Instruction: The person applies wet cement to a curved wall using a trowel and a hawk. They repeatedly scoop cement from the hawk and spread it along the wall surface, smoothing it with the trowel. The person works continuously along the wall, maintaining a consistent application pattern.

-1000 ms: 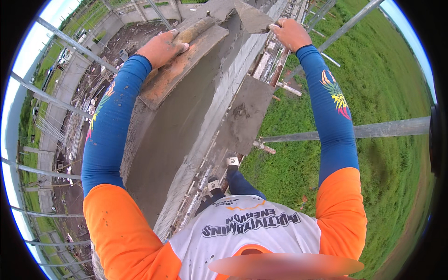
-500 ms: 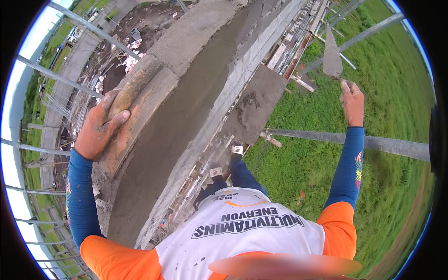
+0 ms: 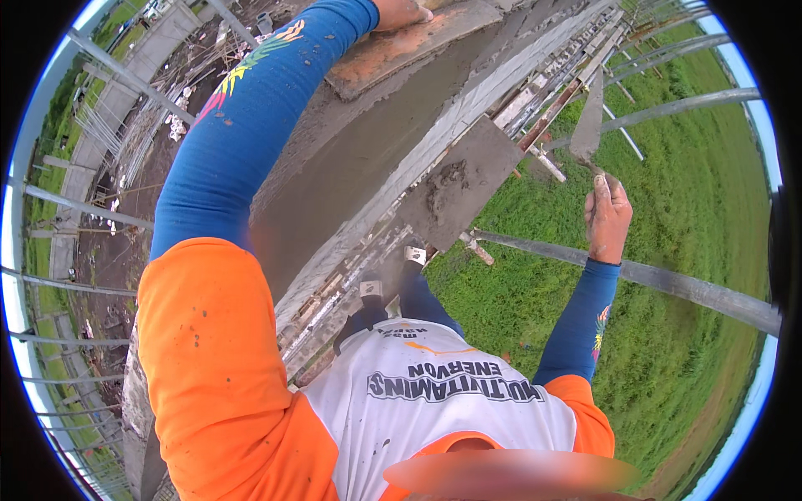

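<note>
My left hand point(image 3: 403, 12) reaches to the top edge, fingers closed on a board float point(image 3: 393, 50) with an orange, worn face, lying on the concrete ledge; its handle is mostly cut off by the frame. Below the float runs a band of wet, smoothed grey mortar point(image 3: 342, 175). On my right, my right hand point(image 3: 607, 213) grips a pointed trowel point(image 3: 587, 121) by its handle, blade upward and out over the green drop. Between the ledge and that hand lies a mortar-covered board point(image 3: 455, 188).
Narrow planks and rusty bars point(image 3: 551, 100) line the ledge's outer side, where my feet point(image 3: 372, 292) stand. Metal scaffold pipes point(image 3: 685, 284) cross on both sides. Far below are grass point(image 3: 535, 334) at right and a muddy site point(image 3: 117, 267) with curved concrete structures at left.
My left hand and float first moved down-left, then swung forward and up to the top edge. My right hand left the float's vicinity, moving right and down with the trowel upright.
</note>
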`<state>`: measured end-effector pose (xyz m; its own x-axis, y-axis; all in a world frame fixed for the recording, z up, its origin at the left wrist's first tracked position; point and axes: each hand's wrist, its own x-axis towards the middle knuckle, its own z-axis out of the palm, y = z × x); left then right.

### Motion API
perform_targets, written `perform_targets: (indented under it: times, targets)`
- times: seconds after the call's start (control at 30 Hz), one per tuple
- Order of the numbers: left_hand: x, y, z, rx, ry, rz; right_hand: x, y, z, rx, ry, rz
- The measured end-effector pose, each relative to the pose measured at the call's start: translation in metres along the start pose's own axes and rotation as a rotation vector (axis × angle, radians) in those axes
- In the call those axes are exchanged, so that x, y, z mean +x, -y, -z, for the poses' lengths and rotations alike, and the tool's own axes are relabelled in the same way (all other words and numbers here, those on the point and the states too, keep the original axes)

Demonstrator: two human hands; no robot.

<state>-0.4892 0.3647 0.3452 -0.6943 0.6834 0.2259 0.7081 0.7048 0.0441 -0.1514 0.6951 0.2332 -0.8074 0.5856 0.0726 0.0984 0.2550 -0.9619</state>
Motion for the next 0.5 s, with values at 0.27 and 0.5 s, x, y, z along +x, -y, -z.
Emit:
perform_targets:
  times: [0.27, 0.5]
  targets:
    - [-0.218, 0.056, 0.063, -0.114, 0.047, 0.092, -0.013, -0.018, -0.006, -0.015, -0.004, -0.068]
    - [-0.342, 0.033, 0.137, -0.373, 0.237, 0.476, -0.019, -0.041, -0.017, -0.024, 0.109, -0.064]
